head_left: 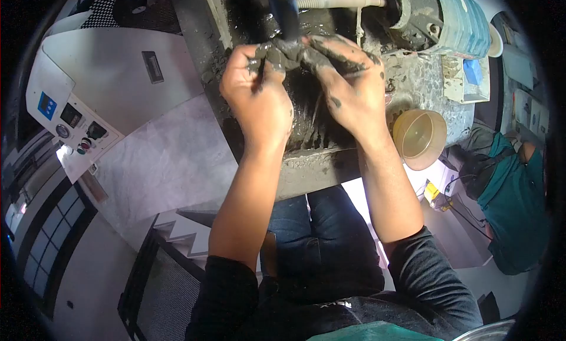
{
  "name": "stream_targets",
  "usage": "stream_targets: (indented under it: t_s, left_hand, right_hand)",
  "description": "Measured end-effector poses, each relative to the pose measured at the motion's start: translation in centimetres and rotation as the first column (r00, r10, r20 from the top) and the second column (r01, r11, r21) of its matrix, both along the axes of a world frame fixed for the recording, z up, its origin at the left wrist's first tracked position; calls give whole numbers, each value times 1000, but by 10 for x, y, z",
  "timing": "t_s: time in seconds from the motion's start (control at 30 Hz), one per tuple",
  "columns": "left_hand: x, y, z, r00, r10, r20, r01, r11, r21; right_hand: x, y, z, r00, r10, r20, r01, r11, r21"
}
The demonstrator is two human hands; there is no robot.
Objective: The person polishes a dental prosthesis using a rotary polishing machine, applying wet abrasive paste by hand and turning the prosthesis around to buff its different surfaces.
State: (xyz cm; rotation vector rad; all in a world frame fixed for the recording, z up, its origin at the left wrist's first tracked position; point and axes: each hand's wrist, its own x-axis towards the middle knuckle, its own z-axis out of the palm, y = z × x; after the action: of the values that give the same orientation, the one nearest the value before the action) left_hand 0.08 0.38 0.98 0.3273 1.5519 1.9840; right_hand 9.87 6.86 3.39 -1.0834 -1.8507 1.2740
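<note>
head: mud (291, 53) between fingers (274, 65) (bowl (423, 152) near)

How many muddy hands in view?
2. Left hand, left of the wet grey lump; right hand, right of it, up and left of the amber bowl. Both pinch the lump. The dark picture edges could hide more.

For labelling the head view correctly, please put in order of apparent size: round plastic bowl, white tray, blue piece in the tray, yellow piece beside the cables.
1. Round plastic bowl
2. White tray
3. Blue piece and yellow piece: they look about alike, so I cannot rank them.
</note>
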Motion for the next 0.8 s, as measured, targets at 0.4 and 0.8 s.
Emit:
stream_targets:
  t_s: [0.4, 0.8]
  left_hand:
    - [-6, 6, 0, 1000, -20, -21, 20, 999, -32]
    - [-48, 6, 16, 851, -358, -385, 204, 900, -385]
  right_hand:
    - [-10, -5, -9, 987, -152, -46, 149, 987, -64]
    - [-15, -14, 0, 985, -170, -33, 167, 982, -93]
